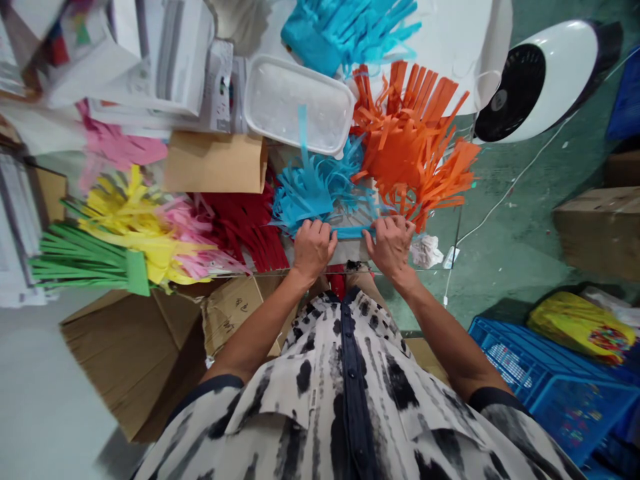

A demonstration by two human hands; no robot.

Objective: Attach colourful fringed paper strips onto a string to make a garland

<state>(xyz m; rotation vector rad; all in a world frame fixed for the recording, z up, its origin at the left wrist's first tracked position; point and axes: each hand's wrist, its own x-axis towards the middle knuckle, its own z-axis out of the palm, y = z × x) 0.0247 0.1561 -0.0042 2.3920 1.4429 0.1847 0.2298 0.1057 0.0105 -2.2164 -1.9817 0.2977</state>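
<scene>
Both hands work on a light blue fringed paper tassel (313, 190) at the table's front edge. Its near edge forms a narrow folded or rolled blue band (350, 232) between the hands. My left hand (314, 248) has its fingers curled over the band's left end. At the right end, my right hand (393, 245) pinches the band with thumb and curled fingers. The blue strips spread away from me, and one stands up over a white plastic tub (300, 100). Orange fringed paper (400, 157) lies beyond my right hand; dark red fringed paper (245, 223) lies left of my left hand.
Yellow fringed paper (145, 220) and green fringed paper (85, 253) lie at the left, below a brown paper packet (215, 162). More blue fringe (345, 33) is at the back. An open carton (135, 353), a white fan (560, 73) and a blue crate (550, 387) surround the table.
</scene>
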